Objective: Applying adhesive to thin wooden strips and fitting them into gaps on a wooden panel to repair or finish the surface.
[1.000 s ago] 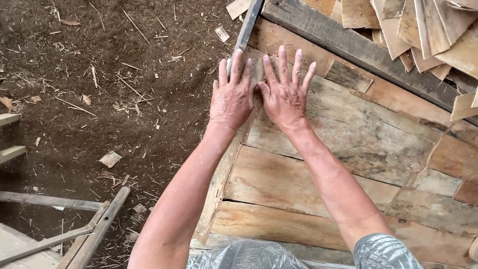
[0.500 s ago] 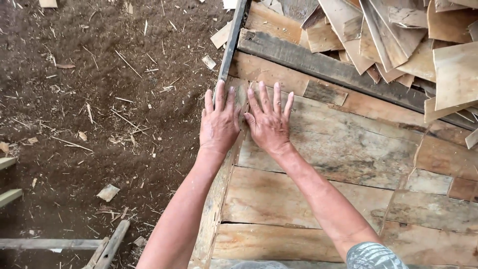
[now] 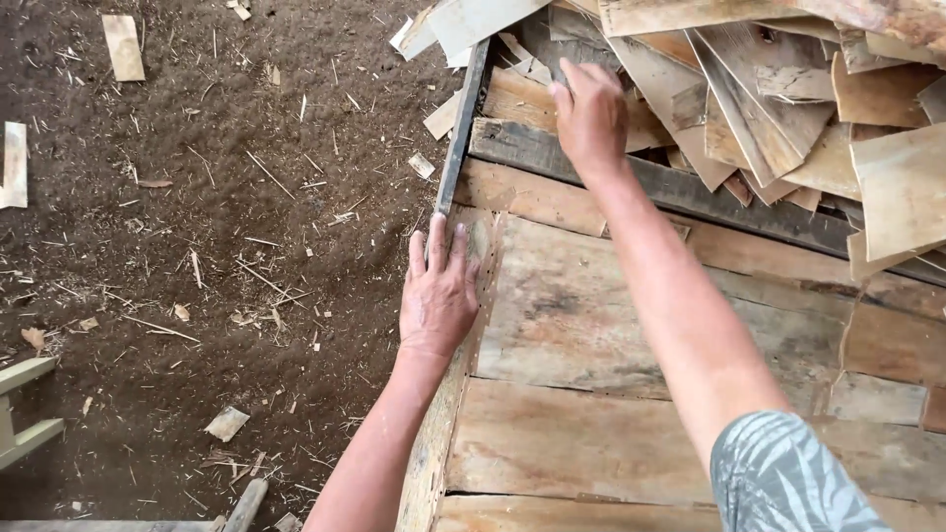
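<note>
My left hand lies flat, fingers spread, on the left edge of a layer of thin wooden sheets laid over a board frame. My right hand stretches far forward over a dark crossbeam and touches a loose thin wood sheet at the near edge of a pile of veneer pieces. Whether the fingers have closed on that sheet is unclear. A dark metal bar runs along the frame's left side, just beyond my left fingertips.
Dark earth floor on the left is littered with splinters and small wood offcuts. A pale wooden frame corner pokes in at the lower left. Weathered planks fill the lower right.
My right hand left the sheet beside my left hand and reached forward over the crossbeam to the veneer pile. My left hand stayed flat on the sheet edge. The view shifted forward.
</note>
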